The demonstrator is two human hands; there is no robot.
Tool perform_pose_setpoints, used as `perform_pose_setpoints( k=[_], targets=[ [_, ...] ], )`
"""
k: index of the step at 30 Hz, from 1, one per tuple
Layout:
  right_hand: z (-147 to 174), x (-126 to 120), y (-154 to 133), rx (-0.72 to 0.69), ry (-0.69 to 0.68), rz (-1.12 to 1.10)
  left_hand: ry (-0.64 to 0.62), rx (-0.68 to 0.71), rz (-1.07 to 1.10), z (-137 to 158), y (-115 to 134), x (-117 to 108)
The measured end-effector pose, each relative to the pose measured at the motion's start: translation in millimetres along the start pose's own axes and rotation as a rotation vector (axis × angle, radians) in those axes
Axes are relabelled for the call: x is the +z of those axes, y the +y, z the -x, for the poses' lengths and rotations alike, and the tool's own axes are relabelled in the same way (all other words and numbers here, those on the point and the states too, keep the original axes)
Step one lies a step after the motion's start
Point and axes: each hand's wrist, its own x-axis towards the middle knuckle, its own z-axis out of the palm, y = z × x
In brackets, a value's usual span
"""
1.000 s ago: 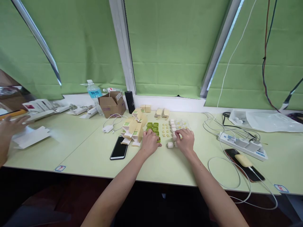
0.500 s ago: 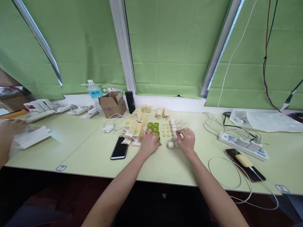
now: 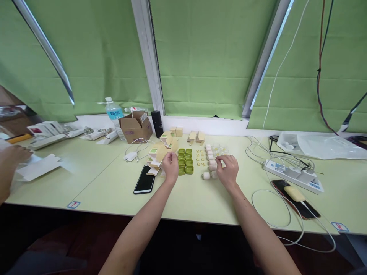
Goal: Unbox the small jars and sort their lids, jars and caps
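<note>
My left hand is curled closed just above the table, between several small cream cartons and two columns of small green square trays. Whatever its fingers may hold is hidden. On the other side, my right hand has thumb and fingertips pinched together beside a column of white and pale pink cylinders; anything in the pinch is too small to make out. Small yellow pieces lie in rows between the trays and the cylinders. Behind my right hand are clear plastic pieces.
A black phone lies left of the cartons. Farther back stand a brown cardboard box, a black cylinder and a water bottle. Cables, a power strip and another phone occupy the right. Another person's hand is far left.
My left hand has lifted off the green trays and moved left, toward the cartons, with its fingers curled in. My right hand has shifted slightly and stays pinched by the cylinders.
</note>
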Motion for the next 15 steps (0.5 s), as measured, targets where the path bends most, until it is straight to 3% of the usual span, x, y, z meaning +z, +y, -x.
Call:
perform_pose_setpoints(
  k=[6,15],
  targets=[
    [2,-16,-15,0.098,-0.022,-0.085,0.069,-0.032,0.185,-5,1,0],
    [69,-61,-30,0.020,-0.618,0.268,0.092,0.051,0.131,-27,22,-3]
  ],
)
